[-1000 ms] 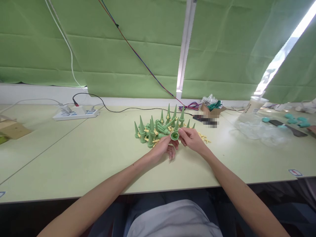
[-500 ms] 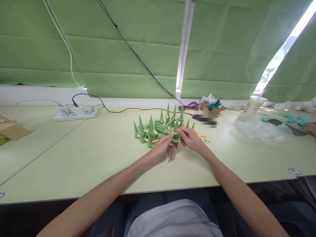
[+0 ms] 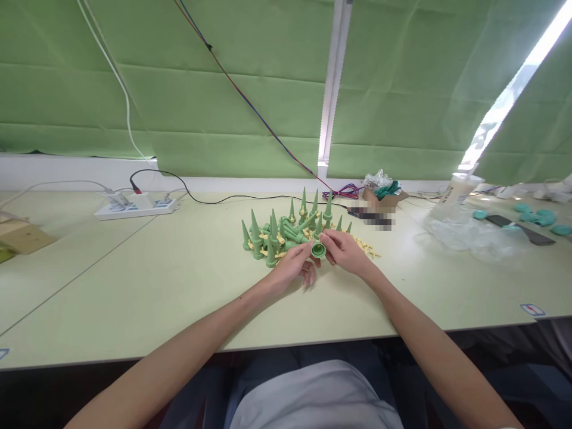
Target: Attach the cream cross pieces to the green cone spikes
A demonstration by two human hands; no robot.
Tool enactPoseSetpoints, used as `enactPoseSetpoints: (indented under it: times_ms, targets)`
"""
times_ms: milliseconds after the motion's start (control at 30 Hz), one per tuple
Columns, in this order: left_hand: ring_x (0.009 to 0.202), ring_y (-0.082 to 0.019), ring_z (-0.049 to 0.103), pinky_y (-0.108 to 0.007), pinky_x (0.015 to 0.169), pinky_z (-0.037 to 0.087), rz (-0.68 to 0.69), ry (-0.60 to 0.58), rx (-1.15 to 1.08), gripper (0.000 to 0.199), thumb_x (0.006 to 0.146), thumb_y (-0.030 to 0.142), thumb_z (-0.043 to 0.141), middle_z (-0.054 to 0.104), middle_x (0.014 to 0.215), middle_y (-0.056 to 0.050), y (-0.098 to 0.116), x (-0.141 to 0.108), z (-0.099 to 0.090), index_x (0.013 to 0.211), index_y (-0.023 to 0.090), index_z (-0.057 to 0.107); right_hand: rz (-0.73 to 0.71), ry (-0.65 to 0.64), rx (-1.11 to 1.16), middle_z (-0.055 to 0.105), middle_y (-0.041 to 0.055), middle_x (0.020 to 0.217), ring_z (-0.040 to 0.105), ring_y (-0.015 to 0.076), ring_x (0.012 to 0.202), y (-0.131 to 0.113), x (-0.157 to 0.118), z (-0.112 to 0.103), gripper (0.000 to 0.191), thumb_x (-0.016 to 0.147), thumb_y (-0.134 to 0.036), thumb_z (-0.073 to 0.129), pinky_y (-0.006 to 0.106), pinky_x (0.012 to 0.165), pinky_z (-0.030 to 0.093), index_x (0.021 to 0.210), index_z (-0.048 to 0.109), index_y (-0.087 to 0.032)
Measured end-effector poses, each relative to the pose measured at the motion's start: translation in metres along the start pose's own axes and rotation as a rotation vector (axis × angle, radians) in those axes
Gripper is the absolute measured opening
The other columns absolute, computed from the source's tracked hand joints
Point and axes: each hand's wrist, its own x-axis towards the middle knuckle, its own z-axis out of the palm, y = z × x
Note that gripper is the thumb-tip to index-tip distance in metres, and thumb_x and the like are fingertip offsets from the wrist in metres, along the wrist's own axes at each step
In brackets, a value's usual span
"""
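Observation:
Between my two hands is a green plastic watering spike (image 3: 318,250), its round hollow end turned toward me. My left hand (image 3: 292,266) pinches it from the left, with the lower fingers loosely curled beneath. From the right, my right hand (image 3: 345,251) grips the same spike near its rim with thumb and fingers; what the fingertips do behind it is hidden. Just beyond my hands, several green cone spikes (image 3: 254,235) stand upright, many with yellow valves (image 3: 280,239) on their sides. More spikes (image 3: 292,229) lie in the middle of the group. Loose yellow valves (image 3: 370,248) lie right of my right hand.
A power strip (image 3: 136,207) with plugs stands back left, near a cardboard box (image 3: 24,236). Back right are a small open carton (image 3: 388,199), a blurred dark object (image 3: 370,218), a cup (image 3: 460,189), clear plastic bags (image 3: 473,238) and teal round pieces (image 3: 543,217).
My hands keep hold of the spike almost in place; my left fingers have shifted slightly. Another person's hand at the far right edge has gone out of view, exposing a teal piece.

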Motion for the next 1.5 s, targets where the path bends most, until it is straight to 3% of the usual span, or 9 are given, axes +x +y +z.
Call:
enactPoseSetpoints:
  times_ms: [367, 667, 1100, 1500]
  targets:
    - [0.049, -0.008, 0.056, -0.02, 0.038, 0.041, 0.007, 0.024, -0.021, 0.042, 0.089, 0.057, 0.051, 0.057, 0.08, -0.002, -0.0031, 0.002, -0.002, 0.09, 0.016, 0.054, 0.012, -0.003, -0.038, 0.043, -0.0047, 0.047, 0.041, 0.0116, 0.048, 0.0002, -0.0001, 0.0001, 0.045, 0.099, -0.05, 0.034, 0.026, 0.055, 0.032, 0.065, 0.038, -0.021]
    - [0.045, -0.008, 0.053, -0.02, 0.039, 0.041, 0.018, 0.05, -0.009, 0.039, 0.087, 0.056, 0.056, 0.055, 0.067, 0.001, 0.0009, 0.0007, 0.0004, 0.091, 0.017, 0.052, 0.02, -0.001, -0.064, 0.041, -0.0051, 0.047, 0.04, 0.0117, 0.048, 0.001, 0.0, 0.0006, 0.043, 0.099, -0.048, 0.036, 0.026, 0.055, 0.03, 0.065, 0.037, -0.021]
    - [0.04, -0.008, 0.05, -0.022, 0.041, 0.04, 0.04, 0.053, 0.077, 0.04, 0.089, 0.057, 0.052, 0.054, 0.059, 0.004, 0.0007, -0.001, -0.0015, 0.094, 0.017, 0.051, 0.03, -0.009, -0.083, 0.041, -0.0051, 0.047, 0.041, 0.0119, 0.049, 0.0015, 0.0, -0.0003, 0.042, 0.098, -0.047, 0.037, 0.026, 0.055, 0.03, 0.065, 0.038, -0.021]
    - [0.042, -0.008, 0.051, -0.02, 0.038, 0.039, 0.052, 0.06, 0.094, 0.04, 0.087, 0.057, 0.053, 0.053, 0.061, 0.004, 0.003, -0.0015, -0.0002, 0.092, 0.018, 0.051, 0.018, -0.004, -0.113, 0.041, -0.0047, 0.047, 0.042, 0.0121, 0.049, 0.0025, -0.0002, -0.0001, 0.044, 0.098, -0.049, 0.036, 0.026, 0.055, 0.031, 0.064, 0.037, -0.021]
